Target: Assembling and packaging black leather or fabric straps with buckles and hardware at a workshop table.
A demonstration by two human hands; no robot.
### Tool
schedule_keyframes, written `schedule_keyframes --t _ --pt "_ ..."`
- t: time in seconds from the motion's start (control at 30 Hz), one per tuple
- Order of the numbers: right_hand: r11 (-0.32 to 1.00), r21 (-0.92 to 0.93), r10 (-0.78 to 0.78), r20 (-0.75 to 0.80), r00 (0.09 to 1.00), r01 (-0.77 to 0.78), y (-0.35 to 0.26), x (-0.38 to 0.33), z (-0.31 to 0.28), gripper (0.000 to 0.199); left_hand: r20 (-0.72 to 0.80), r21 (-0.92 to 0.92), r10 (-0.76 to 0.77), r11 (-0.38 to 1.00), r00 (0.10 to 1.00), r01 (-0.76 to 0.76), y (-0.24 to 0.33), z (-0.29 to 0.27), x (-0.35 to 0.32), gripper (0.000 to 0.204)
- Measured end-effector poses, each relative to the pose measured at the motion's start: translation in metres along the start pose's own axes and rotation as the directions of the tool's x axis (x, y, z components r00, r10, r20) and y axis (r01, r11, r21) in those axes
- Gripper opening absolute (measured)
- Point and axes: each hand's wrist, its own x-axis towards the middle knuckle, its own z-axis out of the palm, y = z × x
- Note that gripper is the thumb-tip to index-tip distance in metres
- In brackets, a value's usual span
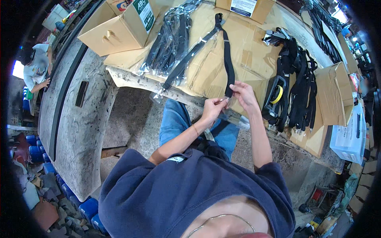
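A pair of black suspenders (227, 59) lies in a Y shape on the cardboard-covered table, its joined end pointing away from me. One strap runs toward me and ends in my hands at the table's near edge. My right hand (243, 96) pinches that strap near its end. Just left of it, my left hand (214, 110) is closed in a pinch at the strap's tip, where something small and shiny shows; its exact shape is hidden by my fingers. The other strap slants to the left, with clear plastic (157, 97) at its end.
Bundled black straps in clear plastic (170, 43) lie left; loose black straps (303, 91) lie right, beside a tape dispenser (276, 95) with yellow tape. Cardboard boxes (115, 35) (335, 93) and a clear blue bin (349, 137) stand around. Another person (37, 65) is far left.
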Motion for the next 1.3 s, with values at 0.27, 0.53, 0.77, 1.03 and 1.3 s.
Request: schedule_keyframes --t 0.27,0.53,0.77,1.03,1.3 --pt "0.988 -0.063 0.151 0.172 0.974 -0.142 -0.002 0.004 -0.003 0.01 -0.057 -0.006 0.051 0.999 0.997 -0.052 0.005 -0.001 0.022 0.016" --pt "0.996 -0.02 0.086 0.138 0.987 -0.084 0.001 0.039 -0.008 0.012 -0.051 0.044 -0.021 0.999 0.998 0.024 0.011 -0.001 0.043 0.021" --pt "0.963 0.158 0.19 0.166 0.968 -0.217 -0.027 0.06 0.006 0.015 0.039 0.207 0.179 0.961 0.983 -0.183 0.016 -0.001 0.083 0.043" --pt "0.99 0.134 -0.063 0.085 0.994 0.052 0.0 0.106 0.0 0.011 -0.161 0.214 0.248 0.954 0.955 -0.211 0.02 -0.007 0.113 0.033" --pt "0.911 0.35 0.088 0.349 0.933 -0.218 -0.035 0.131 0.038 0.022 0.017 0.167 0.183 0.969 0.983 -0.184 0.051 -0.021 0.111 0.039"
